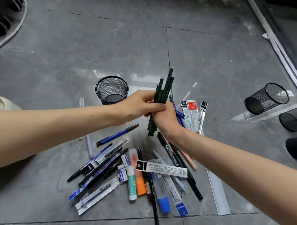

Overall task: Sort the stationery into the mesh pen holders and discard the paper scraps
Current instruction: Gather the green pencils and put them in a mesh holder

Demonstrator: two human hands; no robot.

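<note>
We grip the pencils (165, 85) upright, left hand (137, 105) and right hand (164, 119) fingers curled round them, above the pile (158, 169), beside the upright holder (111, 86).

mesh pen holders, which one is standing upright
The mesh holder left of the held pencils, mouth facing up; the holders at the right edge lie tipped on their sides.

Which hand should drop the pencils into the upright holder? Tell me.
Left. The left hand grips the pencils right beside the upright holder; the right hand, also gripping them, sits farther off.
</note>
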